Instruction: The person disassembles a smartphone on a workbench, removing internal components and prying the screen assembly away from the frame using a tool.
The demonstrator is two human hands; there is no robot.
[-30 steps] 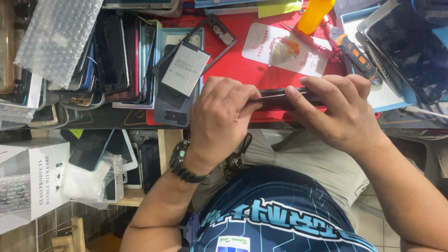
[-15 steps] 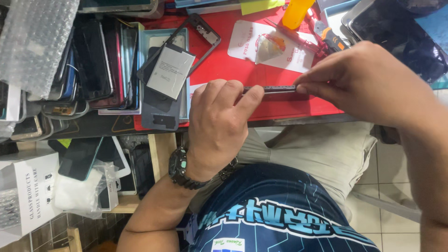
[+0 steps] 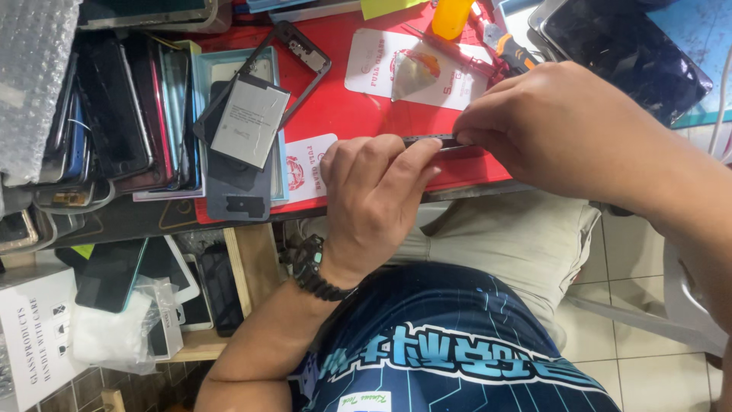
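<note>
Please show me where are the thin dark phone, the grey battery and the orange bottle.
thin dark phone (image 3: 429, 140), head view, its edge between both hands.
grey battery (image 3: 249, 122), head view, centre of its face.
orange bottle (image 3: 452, 17), head view, its body.

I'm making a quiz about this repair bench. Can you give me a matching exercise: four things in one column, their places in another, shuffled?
Things:
1. dark phone
2. grey battery
3. orange bottle
4. bubble wrap

Places:
A. top left corner of the view
B. top edge, on the red mat
C. held edge-on between the left hand and right hand
D. lying on a teal-framed part, left of the hands

Pairs: 1-C, 2-D, 3-B, 4-A
</note>
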